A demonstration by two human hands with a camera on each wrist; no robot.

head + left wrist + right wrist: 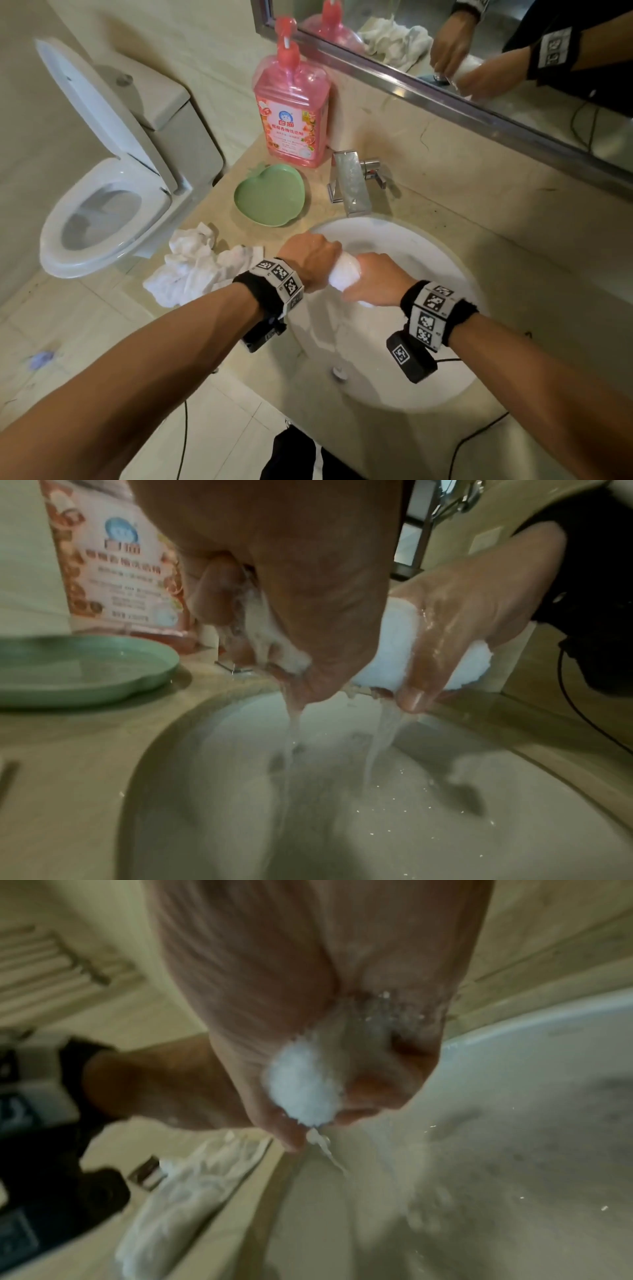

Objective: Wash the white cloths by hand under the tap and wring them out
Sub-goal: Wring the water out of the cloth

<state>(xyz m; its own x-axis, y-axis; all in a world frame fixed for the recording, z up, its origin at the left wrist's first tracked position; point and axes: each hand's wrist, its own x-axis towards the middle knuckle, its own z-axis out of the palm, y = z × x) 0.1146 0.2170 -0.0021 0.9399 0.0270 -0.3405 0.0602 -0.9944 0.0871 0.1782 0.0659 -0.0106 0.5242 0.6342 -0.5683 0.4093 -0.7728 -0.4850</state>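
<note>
A wet white cloth (343, 275) is rolled tight and held over the white sink basin (455, 274). My left hand (310, 258) grips its left end and my right hand (371, 279) grips its right end, both fists closed round it. In the left wrist view water streams down from the cloth (404, 634) into the basin (342, 818). The right wrist view shows a tuft of the cloth (303, 1088) sticking out of my right fist. More white cloths (191, 267) lie crumpled on the counter left of the sink. The chrome tap (351, 183) stands behind the basin.
A pink detergent pump bottle (293, 113) and a green apple-shaped dish (270, 195) stand on the beige counter (428, 205) behind the cloth pile. A toilet (106, 212) with its lid up is at the left. A mirror (479, 51) runs along the wall.
</note>
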